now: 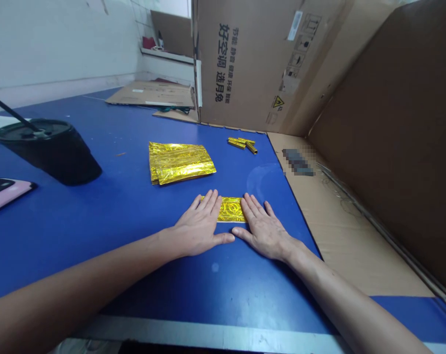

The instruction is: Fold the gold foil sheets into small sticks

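A strip of gold foil paper [232, 210] with an embossed round pattern lies flat on the blue table in front of me. My left hand [201, 223] rests palm down over its left end, fingers stretched forward and thumb out to the right. Over the right end lies my right hand [262, 226], also flat, its thumb pointing left. Both hands cover the ends of the strip. Beyond my left hand sits a stack of gold foil sheets [181, 163]. Several small rolled gold foil pieces [237, 143] lie in a loose group farther back.
On the left stand a black tumbler [57, 150] with a straw and a pink phone [9, 194]. A large cardboard box wall [252, 69] rises behind, with a brown panel [400, 123] at right. Flat cardboard [350, 236] borders the table's right side.
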`<action>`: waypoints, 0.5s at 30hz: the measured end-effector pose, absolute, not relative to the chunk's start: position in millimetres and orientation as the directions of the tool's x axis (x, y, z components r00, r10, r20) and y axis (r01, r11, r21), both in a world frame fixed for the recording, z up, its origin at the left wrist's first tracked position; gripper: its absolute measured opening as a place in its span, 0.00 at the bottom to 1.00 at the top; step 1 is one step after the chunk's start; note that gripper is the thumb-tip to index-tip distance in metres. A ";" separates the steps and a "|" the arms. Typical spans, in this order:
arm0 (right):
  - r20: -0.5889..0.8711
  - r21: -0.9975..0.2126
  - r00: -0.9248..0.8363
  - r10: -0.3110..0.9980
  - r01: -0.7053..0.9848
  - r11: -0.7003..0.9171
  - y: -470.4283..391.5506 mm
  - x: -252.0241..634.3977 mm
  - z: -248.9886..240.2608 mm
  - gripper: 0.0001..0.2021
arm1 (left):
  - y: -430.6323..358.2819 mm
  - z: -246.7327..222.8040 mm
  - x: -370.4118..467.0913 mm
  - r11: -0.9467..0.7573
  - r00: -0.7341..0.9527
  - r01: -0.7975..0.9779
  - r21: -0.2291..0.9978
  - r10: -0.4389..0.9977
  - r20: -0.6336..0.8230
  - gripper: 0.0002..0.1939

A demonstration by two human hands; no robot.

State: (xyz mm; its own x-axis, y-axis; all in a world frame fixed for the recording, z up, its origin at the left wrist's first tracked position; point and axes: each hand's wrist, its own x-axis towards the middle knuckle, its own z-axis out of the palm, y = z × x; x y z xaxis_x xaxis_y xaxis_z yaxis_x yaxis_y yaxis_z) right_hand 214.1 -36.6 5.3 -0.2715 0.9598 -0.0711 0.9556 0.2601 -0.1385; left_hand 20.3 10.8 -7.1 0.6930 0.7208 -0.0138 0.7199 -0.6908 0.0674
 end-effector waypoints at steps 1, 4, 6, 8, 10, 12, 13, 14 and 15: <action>-0.081 -0.152 -0.271 0.959 0.954 0.257 -36.3 215.3 7.3 0.39 | 10.9 -7.8 20.6 -0.691 0.693 0.719 0.069 0.721 -0.012 0.52; -0.153 -0.237 -0.240 0.959 0.951 0.200 -34.6 215.1 19.8 0.41 | 10.9 -8.9 22.8 -0.689 0.692 0.720 0.081 0.722 -0.011 0.52; -0.184 -0.292 -0.195 0.963 0.947 0.136 -33.1 207.3 30.0 0.42 | 10.4 -8.1 23.9 -0.687 0.691 0.721 0.089 0.723 -0.019 0.51; -0.159 -0.304 -0.205 0.966 0.941 0.149 -31.1 191.3 37.2 0.43 | 9.2 -5.7 24.4 -0.681 0.686 0.726 0.096 0.727 -0.035 0.49; -0.124 -0.348 -0.304 0.945 0.905 0.245 -28.5 170.1 38.4 0.43 | 7.3 -2.0 24.3 -0.676 0.682 0.730 0.102 0.729 -0.057 0.42; -0.105 -0.398 -0.363 0.926 0.868 0.296 -25.2 150.3 34.1 0.44 | 5.5 1.7 24.1 -0.691 0.699 0.715 0.107 0.712 -0.066 0.35; -0.078 -0.412 -0.356 0.931 0.862 0.295 -23.6 142.9 30.7 0.43 | 4.9 3.0 24.1 -0.704 0.711 0.703 0.107 0.700 -0.063 0.32; -0.063 -0.424 -0.342 0.937 0.860 0.285 -22.1 137.8 27.2 0.44 | 4.6 3.7 24.5 -0.713 0.720 0.693 0.105 0.691 -0.060 0.31; -0.053 -0.432 -0.340 0.939 0.856 0.285 -20.9 135.2 23.8 0.44 | 4.8 3.8 25.0 -0.716 0.722 0.691 0.102 0.689 -0.060 0.31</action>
State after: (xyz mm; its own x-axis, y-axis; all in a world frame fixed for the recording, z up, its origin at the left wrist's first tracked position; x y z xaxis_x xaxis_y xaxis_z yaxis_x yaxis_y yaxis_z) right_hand 135.2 -20.9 23.8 -0.3400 0.9389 -0.0532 0.8557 0.2854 -0.4316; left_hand 25.0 4.8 3.8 0.7222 0.6890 -0.0603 0.6911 -0.7155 0.1018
